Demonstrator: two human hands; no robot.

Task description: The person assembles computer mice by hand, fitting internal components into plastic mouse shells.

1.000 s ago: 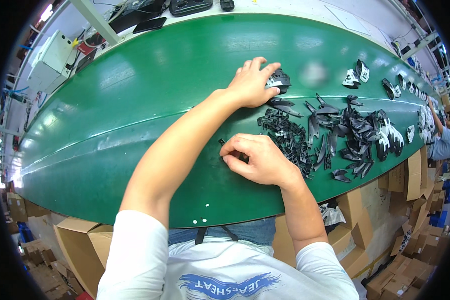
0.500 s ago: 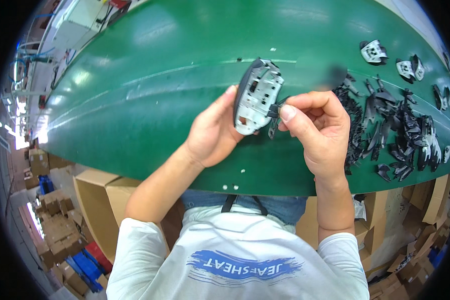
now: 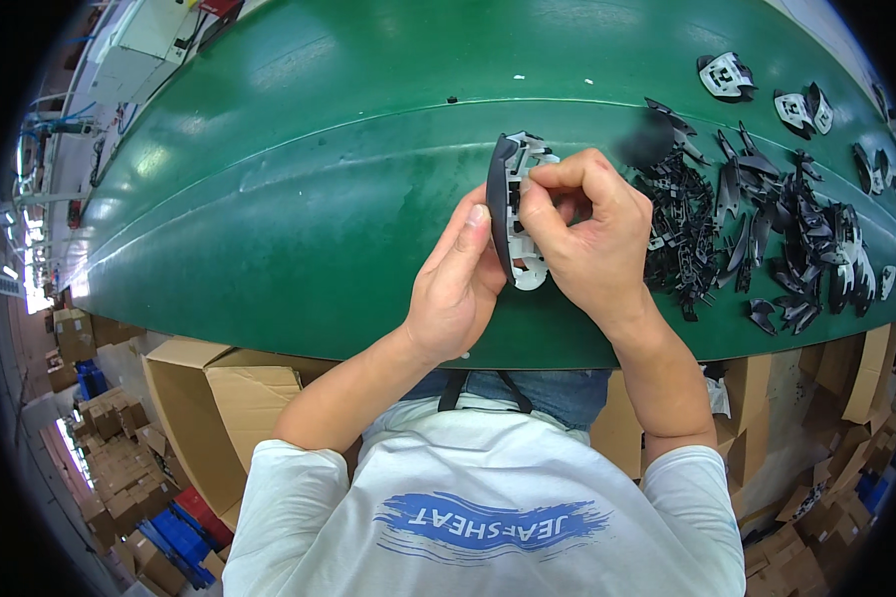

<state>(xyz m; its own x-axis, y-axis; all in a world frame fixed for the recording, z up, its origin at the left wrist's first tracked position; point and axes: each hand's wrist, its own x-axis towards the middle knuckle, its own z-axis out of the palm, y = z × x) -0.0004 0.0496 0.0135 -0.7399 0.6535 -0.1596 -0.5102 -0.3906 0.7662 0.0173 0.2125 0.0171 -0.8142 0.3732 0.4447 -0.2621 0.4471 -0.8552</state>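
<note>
A computer mouse shell (image 3: 499, 214), black outside with a white inner frame, stands on edge over the table in front of me. My left hand (image 3: 456, 291) grips it from the left, thumb on the black outer side. My right hand (image 3: 595, 234) is closed in a pinch against the white inner side, at its upper middle. The small black plastic part that these fingers held half a second ago is now hidden behind them. Most of the shell's inside is also covered by the right hand or turned away.
Right of my hands lies a heap of small black plastic parts (image 3: 685, 234), with curved black pieces (image 3: 801, 234) beyond it. Several black-and-white shells (image 3: 727, 77) rest at the far right of the green table (image 3: 299, 209). Cardboard boxes (image 3: 254, 398) stand below the near edge.
The shell has turned more edge-on, showing its black outside. My right hand has moved up and left, bringing its fingers from the shell's lower right edge onto the inner side.
</note>
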